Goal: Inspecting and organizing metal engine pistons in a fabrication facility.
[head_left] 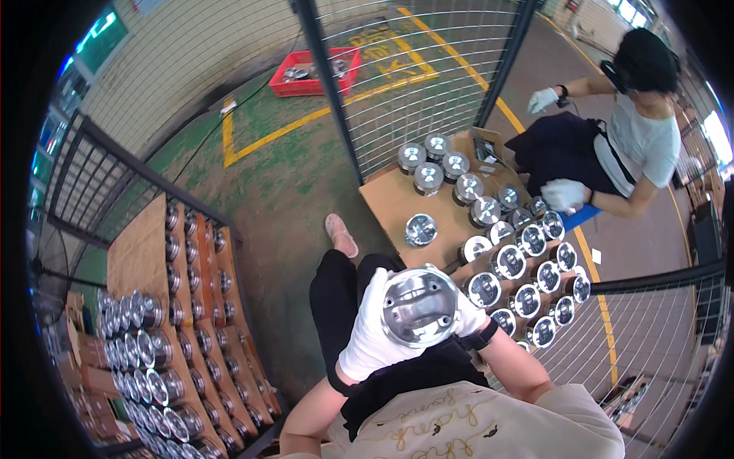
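Piston [419,306] held in both gloved hands, hollow underside facing up

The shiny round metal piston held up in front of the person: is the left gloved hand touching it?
Touching. The head view shows the white-gloved left hand wrapped around the left side of the shiny round metal piston, no gap showing between them.

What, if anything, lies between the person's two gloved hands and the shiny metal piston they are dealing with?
Nothing visible does. The piston is already held in both hands: the left hand wraps its left side and the right hand grips its right edge, above the person's lap.
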